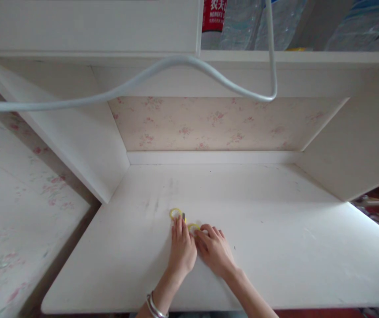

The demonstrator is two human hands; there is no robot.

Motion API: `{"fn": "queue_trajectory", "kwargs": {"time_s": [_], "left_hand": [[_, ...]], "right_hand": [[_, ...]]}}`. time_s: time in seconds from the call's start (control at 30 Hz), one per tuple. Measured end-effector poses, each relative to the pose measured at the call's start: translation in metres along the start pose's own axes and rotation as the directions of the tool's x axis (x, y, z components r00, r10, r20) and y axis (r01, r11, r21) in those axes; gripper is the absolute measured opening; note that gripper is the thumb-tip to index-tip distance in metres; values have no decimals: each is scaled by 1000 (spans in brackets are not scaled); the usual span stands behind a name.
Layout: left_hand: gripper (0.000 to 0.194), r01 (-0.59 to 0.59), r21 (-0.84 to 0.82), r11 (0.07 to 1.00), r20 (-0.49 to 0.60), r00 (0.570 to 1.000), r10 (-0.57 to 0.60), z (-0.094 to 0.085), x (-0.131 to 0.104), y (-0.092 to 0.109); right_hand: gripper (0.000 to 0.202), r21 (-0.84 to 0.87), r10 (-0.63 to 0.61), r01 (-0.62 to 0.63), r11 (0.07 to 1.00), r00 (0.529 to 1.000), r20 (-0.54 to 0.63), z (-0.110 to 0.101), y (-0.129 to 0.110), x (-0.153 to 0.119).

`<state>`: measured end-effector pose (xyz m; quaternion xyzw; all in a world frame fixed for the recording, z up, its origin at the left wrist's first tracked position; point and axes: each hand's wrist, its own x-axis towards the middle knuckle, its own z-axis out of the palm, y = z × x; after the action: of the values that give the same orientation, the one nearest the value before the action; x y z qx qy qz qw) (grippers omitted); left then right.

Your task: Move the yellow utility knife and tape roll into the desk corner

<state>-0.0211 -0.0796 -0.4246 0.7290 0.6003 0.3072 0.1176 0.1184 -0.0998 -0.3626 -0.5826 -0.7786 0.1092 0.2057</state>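
Observation:
Near the front middle of the white desktop, my left hand [183,249] lies with its fingers stretched forward and close together. Its fingertips touch the lower edge of a small yellow ring [175,209], which looks like a narrow roll of tape lying flat. A short slim thing with a dark end [183,216] and a bit of yellow sticks out beside those fingertips; the rest is hidden. My right hand [216,249] has its fingers bent and closed at a second yellow ring [193,225], also like a tape roll, partly covered by the fingers. Both hands nearly touch.
The white desktop [275,247] has side panels at left and right and a flowered back wall [202,123]. A pale cable [126,86] hangs across the front of the upper shelf. Plastic bottles [242,24] stand in that shelf.

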Motion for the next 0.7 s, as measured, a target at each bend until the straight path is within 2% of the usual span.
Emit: {"fn": "queue_trajectory", "kwargs": {"time_s": [0.1, 0.2, 0.3, 0.47, 0.57, 0.7], "left_hand": [[54, -7, -87, 996, -6, 1000, 6, -17, 10, -11], [55, -69, -109, 992, -13, 998, 68, -40, 27, -29], [56, -137, -74, 988, 59, 988, 141, -55, 43, -47], [48, -215, -53, 975, 184, 958, 221, -58, 53, -56], [44, -184, -100, 978, 149, 969, 198, -58, 51, -54], [42, -103, -156, 982, 44, 993, 111, -66, 43, -45]], "right_hand": [[29, 20, 41, -40, 999, 997, -64, 6, 11, 0], [33, 63, 64, -58, 996, 993, -96, 10, 17, -1], [35, 111, 109, -99, 989, 990, -88, 11, 17, -2], [33, 149, 158, -149, 978, 986, -52, 10, 16, -4], [31, 149, 154, -145, 978, 987, -53, 12, 17, -5], [30, 154, 153, -142, 978, 987, -57, 13, 18, -5]]}}
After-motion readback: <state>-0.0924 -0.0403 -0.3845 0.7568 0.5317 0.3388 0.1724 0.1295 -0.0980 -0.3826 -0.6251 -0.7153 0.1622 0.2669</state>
